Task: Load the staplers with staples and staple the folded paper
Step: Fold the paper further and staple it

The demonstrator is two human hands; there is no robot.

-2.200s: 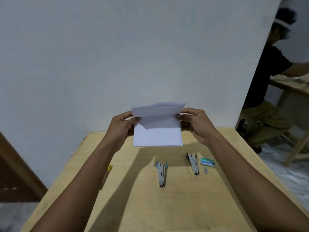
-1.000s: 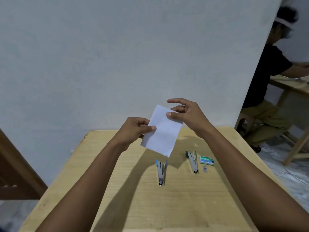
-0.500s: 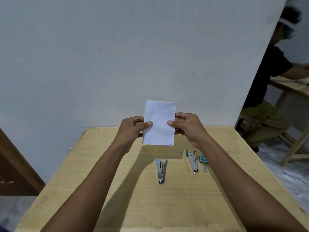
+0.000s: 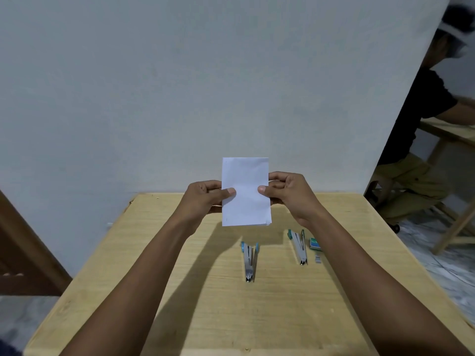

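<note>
Currently, the folded paper is held up above the surface, and both staplers lie untouched.

Nearest, on the wooden surface (image 4: 180,317), a blue-capped stapler (image 4: 249,260) is laid at centre. A green-capped stapler (image 4: 298,246) is laid to its right, just beside a small staple box (image 4: 315,244) and a loose staple strip (image 4: 318,259). Beyond them, the folded paper (image 4: 245,201) is pinched upright at its side edges by the left hand (image 4: 203,199) and the right hand (image 4: 288,194), clear of the surface. Folding is judged finished and loading not begun. Next, the paper would need setting down and a strip fed squarely into a stapler. Farthest right, another person (image 4: 421,150) is seated.
</note>
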